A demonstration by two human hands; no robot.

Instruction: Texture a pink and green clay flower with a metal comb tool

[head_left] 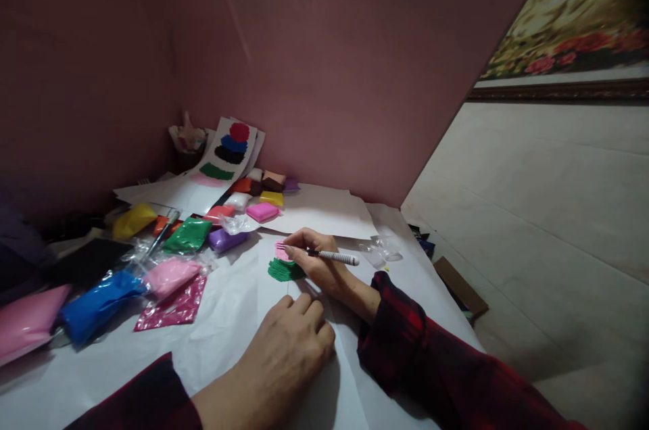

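My right hand (317,261) is closed around a small fork (334,257) with a black-and-white striped handle. Its tines rest on a patch of pink clay (280,251). Just below that patch lies a ridged patch of green clay (284,270), on the same white sheet (266,288). My left hand (289,349) lies palm down on the paper nearer to me, its fingers bent a little and apart from the clay. The tips of those fingers are hidden, and I see nothing held in them.
Several colored clay packets lie to the left, among them blue (101,305), green (187,235) and pink (262,211). A sheet with colored clay patches (223,166) leans at the back, before a pink panel (324,78). Clear plastic scraps (380,251) lie at the right.
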